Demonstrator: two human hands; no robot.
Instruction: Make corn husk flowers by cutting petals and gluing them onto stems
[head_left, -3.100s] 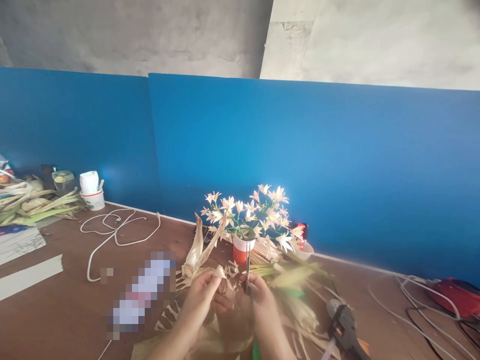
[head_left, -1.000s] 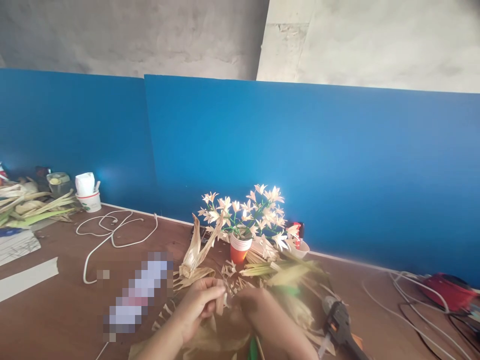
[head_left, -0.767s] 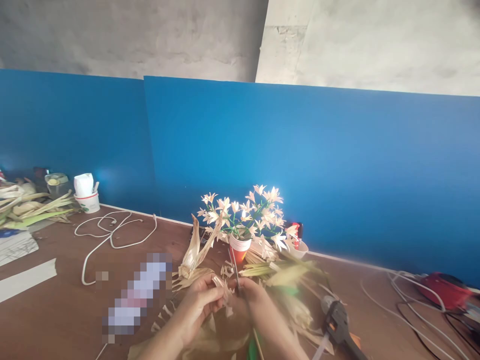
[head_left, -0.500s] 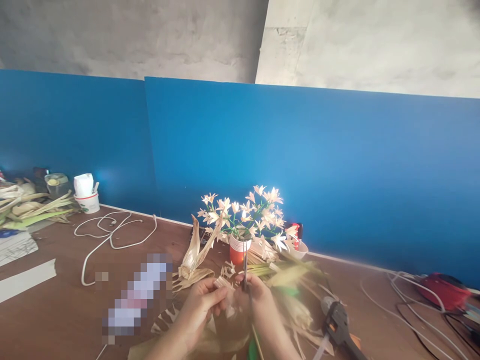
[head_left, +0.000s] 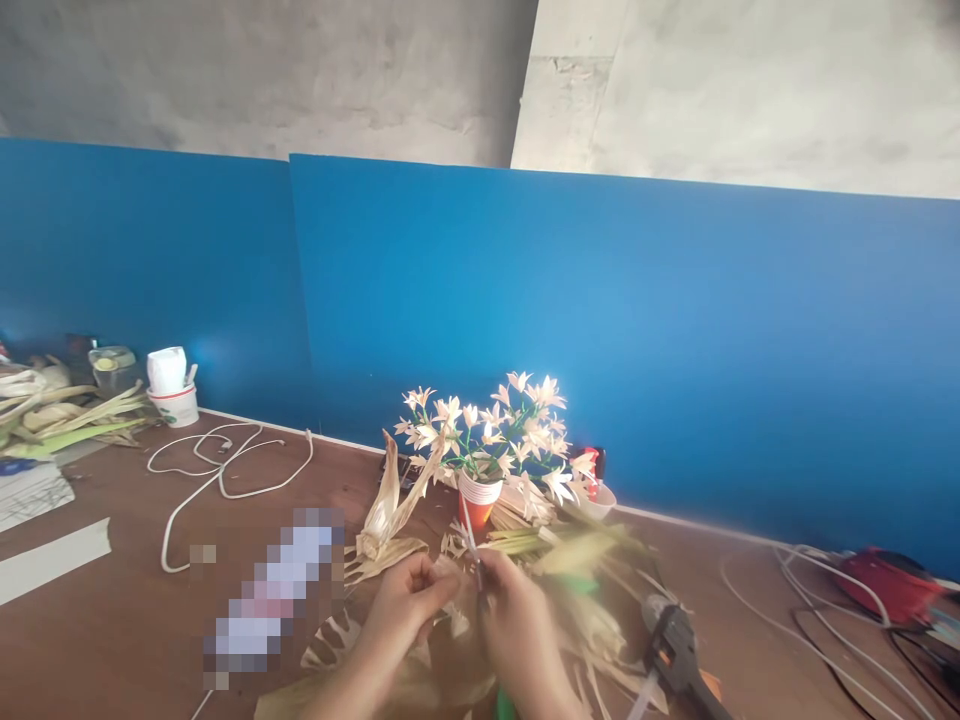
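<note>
At the far left of the table lies a husk pile, and just beside it stands a white cup. Then comes a loose white cable, and nearer to the centre a dry husk with its tips pointing up.

The left hand has its thumb and fingers pressed together, pinching a pale piece, which seems to be husk. This piece is in front of the red cup, between the two hands. I judge it very light, thin and rather soft, so it can probably tear if it is pulled hard; a gentle hold near one edge should be best, leaving the other edge free.

Behind, the white flowers rise from the red cup; their petals look fragile.

The right hand is closed around the scissors, with the blades pointing forward, close to the piece. Whether they touch it, I cannot tell. The scissors must be stiff and a little heavier, best taken by the handles.

Farther right lie green husks, and then a glue gun.
</note>
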